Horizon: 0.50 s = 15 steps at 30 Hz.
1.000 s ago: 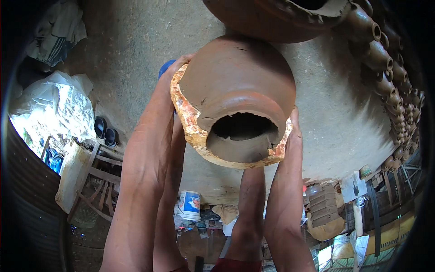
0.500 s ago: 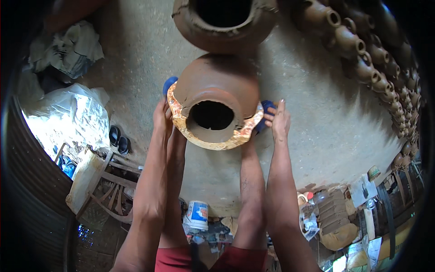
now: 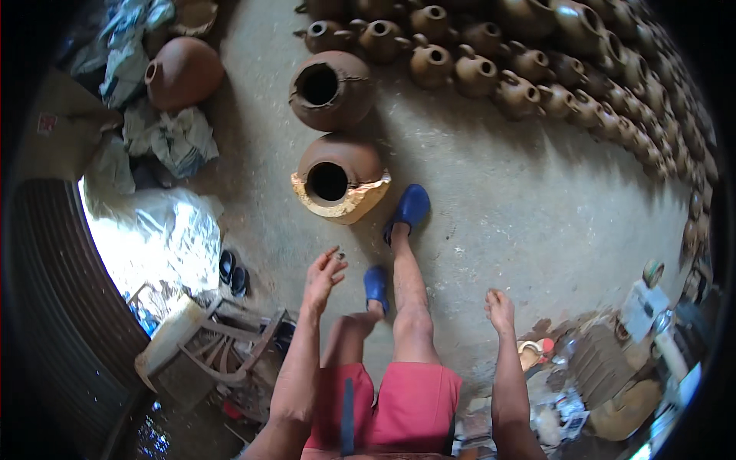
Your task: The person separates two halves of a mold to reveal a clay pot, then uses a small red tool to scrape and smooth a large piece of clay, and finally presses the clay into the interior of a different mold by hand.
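Note:
My left hand (image 3: 326, 280) hangs in the air short of the nearer clay pot, its fingers apart and bent; a tiny grey bit shows by the fingertips, too small to name. My right hand (image 3: 500, 310) is off to the right over the floor, fingers loosely curled, with nothing visible in it. The nearer brown pot (image 3: 356, 153) lies with its dark round mouth toward me. A yellowish, rough-edged shell (image 3: 349, 207) curves round its near side. Just beyond it sits another brown pot (image 3: 356, 92) with a cracked, ragged rim. Neither hand touches a pot.
Many small handled pots (image 3: 475, 73) line the far and right sides. A large reddish pot (image 3: 188, 73) rests at upper left near crumpled sheets (image 3: 180, 142). Left are black sandals (image 3: 234, 272) and a wooden chair (image 3: 238, 345); clutter (image 3: 560, 399) fills the lower right.
Both hands have drawn back from the sides of the nearer pot. I have stepped back, with one foot now behind the other, and the pots appear farther off.

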Motion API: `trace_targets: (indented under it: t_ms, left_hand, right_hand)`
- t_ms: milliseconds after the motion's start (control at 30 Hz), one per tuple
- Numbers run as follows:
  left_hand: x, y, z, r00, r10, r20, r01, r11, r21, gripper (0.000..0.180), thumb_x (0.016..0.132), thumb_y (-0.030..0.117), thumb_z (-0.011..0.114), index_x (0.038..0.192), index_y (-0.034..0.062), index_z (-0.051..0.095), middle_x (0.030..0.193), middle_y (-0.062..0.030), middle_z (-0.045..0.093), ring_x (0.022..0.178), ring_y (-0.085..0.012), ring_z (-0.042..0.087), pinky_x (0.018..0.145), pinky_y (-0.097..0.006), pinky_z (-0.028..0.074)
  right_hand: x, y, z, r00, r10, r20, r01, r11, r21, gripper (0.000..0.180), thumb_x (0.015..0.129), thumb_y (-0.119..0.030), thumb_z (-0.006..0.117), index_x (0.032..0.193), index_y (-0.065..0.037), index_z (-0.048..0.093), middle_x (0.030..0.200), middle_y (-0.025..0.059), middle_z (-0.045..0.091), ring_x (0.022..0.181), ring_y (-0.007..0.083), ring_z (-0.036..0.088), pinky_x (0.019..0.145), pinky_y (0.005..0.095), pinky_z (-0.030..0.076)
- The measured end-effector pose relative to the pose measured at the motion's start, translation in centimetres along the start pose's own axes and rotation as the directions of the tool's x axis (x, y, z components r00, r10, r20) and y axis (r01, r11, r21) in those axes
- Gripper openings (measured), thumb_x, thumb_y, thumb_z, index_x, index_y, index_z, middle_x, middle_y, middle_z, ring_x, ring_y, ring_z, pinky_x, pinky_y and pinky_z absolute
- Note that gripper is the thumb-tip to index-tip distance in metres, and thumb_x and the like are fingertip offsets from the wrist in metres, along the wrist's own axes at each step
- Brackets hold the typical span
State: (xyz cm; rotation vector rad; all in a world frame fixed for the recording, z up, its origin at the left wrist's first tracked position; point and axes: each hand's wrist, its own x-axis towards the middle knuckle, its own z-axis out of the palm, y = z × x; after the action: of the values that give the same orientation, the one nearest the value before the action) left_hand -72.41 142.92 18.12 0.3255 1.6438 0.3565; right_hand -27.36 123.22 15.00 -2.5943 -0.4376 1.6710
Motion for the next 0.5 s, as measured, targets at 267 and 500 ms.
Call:
trace_targets:
  t_ms: [267, 500]
  left_hand:
    - [-9.2, -11.5, 6.2, 0.946, 0.150, 0.289, -0.151, 0.988, -0.019, 0.059, 0.108, 0.039, 0.057, 0.156, 0.0074, 0.046, 0.149, -0.0154, 0.057, 0.138, -0.0267, 0.056, 0.115, -0.045, 0.043]
    - [-24.4, -27.3, 16.6, 0.819, -0.070, 0.570, 0.102, 0.995, -0.023, 0.075, 0.110, 0.057, 0.037, 0.169, 0.0145, 0.017, 0.172, -0.0049, 0.025, 0.158, -0.0199, 0.021, 0.129, -0.044, 0.012]
  right_hand:
    - [-13.7, 14.6, 4.8, 0.934, 0.006, -0.357, 0.121, 0.935, 0.333, 0.038, 0.105, -0.023, 0.059, 0.134, 0.001, 0.066, 0.114, 0.0201, 0.075, 0.104, 0.0244, 0.073, 0.089, 0.0377, 0.057]
    - [-28.9, 11.9, 14.0, 0.907, -0.409, -0.104, 0.334, 0.543, 0.771, 0.071, 0.111, -0.050, 0.038, 0.165, -0.006, 0.024, 0.172, 0.0198, 0.019, 0.159, 0.0336, 0.015, 0.128, 0.0434, 0.016]
